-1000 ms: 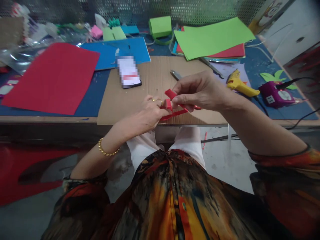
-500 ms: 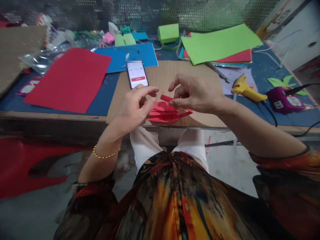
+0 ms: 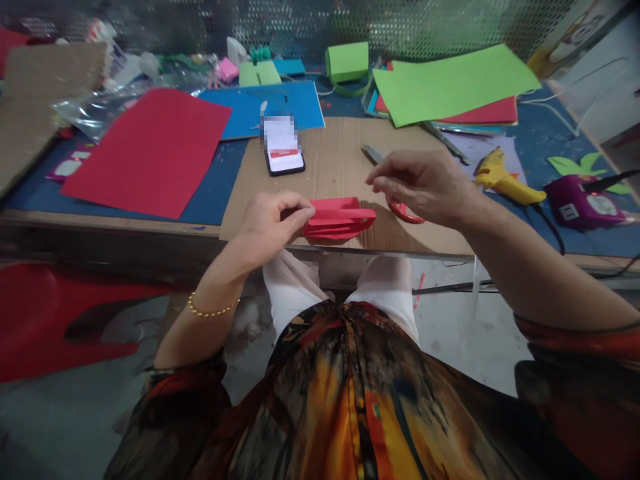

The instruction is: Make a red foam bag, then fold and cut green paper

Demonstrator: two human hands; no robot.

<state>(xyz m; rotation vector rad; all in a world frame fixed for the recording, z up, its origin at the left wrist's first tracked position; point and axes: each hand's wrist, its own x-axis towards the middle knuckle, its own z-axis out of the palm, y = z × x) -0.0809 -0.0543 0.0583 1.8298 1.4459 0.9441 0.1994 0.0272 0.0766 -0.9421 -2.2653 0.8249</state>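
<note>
My left hand (image 3: 277, 223) pinches the left end of a folded red paper strip (image 3: 340, 215) between thumb and fingertips. The strip bends back in a loop at its right end, over more red paper folds (image 3: 337, 230) at the cardboard's front edge. My right hand (image 3: 420, 183) hovers to the right, apart from the strip. Its fingers are curled with the thumb close to them; whatever they hold, if anything, is hidden or too small to make out. Partly covered by that hand are scissors (image 3: 373, 155) with orange-red handles, on the cardboard.
Brown cardboard (image 3: 330, 143) covers the middle of the blue table, with a phone (image 3: 285, 143) on it. A red sheet (image 3: 150, 153) lies left. Green sheets (image 3: 450, 83) sit at back right, near a yellow glue gun (image 3: 507, 177) and a purple box (image 3: 583, 202).
My right hand has moved right and away from the red paper, uncovering parts of the scissors. My left hand has closed on the strip's left end. The view has shifted slightly.
</note>
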